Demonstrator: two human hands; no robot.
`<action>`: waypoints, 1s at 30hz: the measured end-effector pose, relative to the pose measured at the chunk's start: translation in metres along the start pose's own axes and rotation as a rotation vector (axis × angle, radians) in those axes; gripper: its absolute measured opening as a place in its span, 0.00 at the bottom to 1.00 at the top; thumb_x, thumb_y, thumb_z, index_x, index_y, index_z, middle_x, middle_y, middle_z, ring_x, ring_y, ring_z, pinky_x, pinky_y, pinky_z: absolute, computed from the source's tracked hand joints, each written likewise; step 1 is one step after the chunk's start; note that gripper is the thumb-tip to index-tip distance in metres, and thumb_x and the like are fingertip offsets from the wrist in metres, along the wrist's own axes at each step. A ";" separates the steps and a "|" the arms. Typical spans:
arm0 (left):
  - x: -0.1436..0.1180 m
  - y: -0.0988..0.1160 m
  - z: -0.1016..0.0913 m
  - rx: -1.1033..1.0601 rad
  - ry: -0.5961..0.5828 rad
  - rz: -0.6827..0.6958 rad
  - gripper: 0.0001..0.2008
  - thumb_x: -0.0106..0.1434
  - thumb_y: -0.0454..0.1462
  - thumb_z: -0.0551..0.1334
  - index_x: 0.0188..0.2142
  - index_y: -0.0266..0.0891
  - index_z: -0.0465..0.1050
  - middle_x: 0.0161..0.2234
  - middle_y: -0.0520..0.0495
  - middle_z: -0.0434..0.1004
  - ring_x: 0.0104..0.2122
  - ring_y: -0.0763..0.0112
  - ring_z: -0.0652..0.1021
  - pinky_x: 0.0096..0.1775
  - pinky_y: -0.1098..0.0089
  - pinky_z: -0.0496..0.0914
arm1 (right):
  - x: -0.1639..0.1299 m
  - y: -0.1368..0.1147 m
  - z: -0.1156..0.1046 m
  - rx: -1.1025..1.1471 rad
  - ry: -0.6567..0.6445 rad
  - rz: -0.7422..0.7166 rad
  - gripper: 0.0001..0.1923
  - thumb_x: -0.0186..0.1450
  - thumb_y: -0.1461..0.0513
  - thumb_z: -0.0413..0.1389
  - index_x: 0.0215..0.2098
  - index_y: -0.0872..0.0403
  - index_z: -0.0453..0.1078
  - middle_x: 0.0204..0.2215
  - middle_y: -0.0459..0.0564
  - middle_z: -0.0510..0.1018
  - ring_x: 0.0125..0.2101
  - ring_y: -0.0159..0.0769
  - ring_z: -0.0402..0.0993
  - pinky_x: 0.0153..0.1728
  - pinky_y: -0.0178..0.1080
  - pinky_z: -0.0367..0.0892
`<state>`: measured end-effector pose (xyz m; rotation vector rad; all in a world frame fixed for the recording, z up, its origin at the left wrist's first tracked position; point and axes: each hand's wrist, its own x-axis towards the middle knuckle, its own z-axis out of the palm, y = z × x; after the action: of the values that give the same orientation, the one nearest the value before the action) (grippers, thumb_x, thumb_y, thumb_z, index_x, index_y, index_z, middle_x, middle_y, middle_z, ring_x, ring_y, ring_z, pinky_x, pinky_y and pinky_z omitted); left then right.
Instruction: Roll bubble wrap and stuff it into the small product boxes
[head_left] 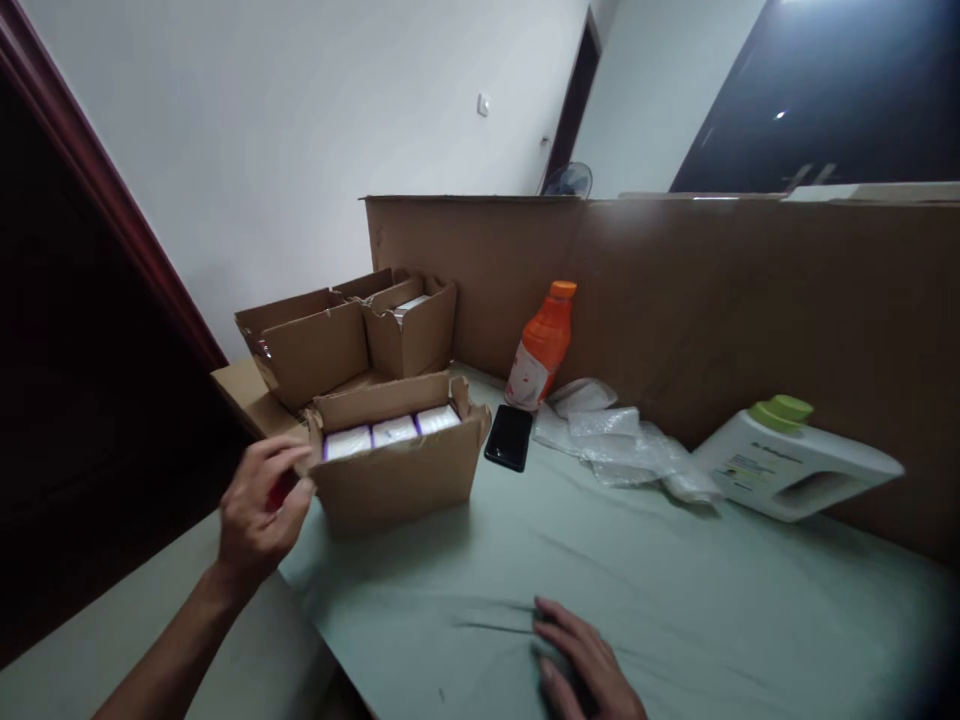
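A head-worn camera looks down at a table (pixel 675 580) covered in pale green cloth, backed by a tall cardboard wall (pixel 712 290). The left hand (pixel 259 510) reaches to the near-left corner of an open carton (pixel 397 465) that sits at the table's left edge. Its fingers are curled, with the tips at the folded-out side flap; the grip looks loosely closed about the flap's edge, though whether it truly pinches the cardboard cannot be told. A small red spot shows under the fingers, too hidden to name. Inside the carton, three white packs (pixel 391 432) with purple edges lie side by side, filling the top row. The carton is thin corrugated board, stiff along its walls but soft at the flaps; judged by its full load, it is likely moderately heavy and would be best held by the two side walls or from under the base, not by a flap, which could bend or tear. The right hand (pixel 585 665) rests flat on the cloth, well apart from the carton, fingers lightly spread, holding nothing. Behind the carton stand two more open boxes (pixel 352 340). Just to the carton's right lies a black phone (pixel 509 437), then an orange bottle (pixel 544 345), crumpled clear plastic (pixel 622 440), and a white jug (pixel 795 465) with a green cap, tipped against the wall.
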<state>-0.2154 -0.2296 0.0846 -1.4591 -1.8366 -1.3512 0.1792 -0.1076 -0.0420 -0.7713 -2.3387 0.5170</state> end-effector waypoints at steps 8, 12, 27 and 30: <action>-0.082 -0.009 0.006 -0.474 0.098 -0.771 0.58 0.51 0.46 0.73 0.72 0.52 0.37 0.62 0.41 0.66 0.59 0.49 0.71 0.60 0.41 0.63 | 0.110 -0.035 0.032 0.327 -0.159 0.160 0.45 0.58 0.57 0.64 0.70 0.54 0.54 0.68 0.63 0.60 0.66 0.54 0.58 0.63 0.58 0.61; -0.072 0.004 0.017 -0.484 0.082 -0.913 0.49 0.49 0.51 0.73 0.67 0.60 0.53 0.55 0.52 0.76 0.61 0.46 0.70 0.62 0.35 0.59 | 0.133 -0.057 0.049 0.500 -0.201 0.131 0.48 0.55 0.60 0.66 0.70 0.53 0.53 0.64 0.60 0.66 0.62 0.51 0.65 0.62 0.55 0.61; -0.122 0.150 0.186 -0.806 -0.646 -0.541 0.41 0.58 0.42 0.65 0.67 0.40 0.51 0.66 0.33 0.60 0.64 0.46 0.66 0.64 0.44 0.60 | -0.043 0.047 -0.118 0.260 0.231 0.658 0.31 0.53 0.57 0.53 0.56 0.55 0.71 0.47 0.60 0.81 0.43 0.49 0.80 0.47 0.48 0.74; -0.112 0.154 0.209 -0.793 -0.615 -0.539 0.41 0.59 0.41 0.64 0.68 0.40 0.49 0.66 0.32 0.60 0.65 0.46 0.65 0.64 0.44 0.59 | -0.031 0.062 -0.148 0.267 0.163 0.641 0.23 0.55 0.55 0.54 0.46 0.55 0.77 0.41 0.59 0.83 0.38 0.49 0.81 0.42 0.46 0.77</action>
<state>0.0117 -0.1063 -0.0304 -2.0144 -2.3176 -2.2737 0.3207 -0.0556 0.0204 -1.3720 -1.7922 0.9703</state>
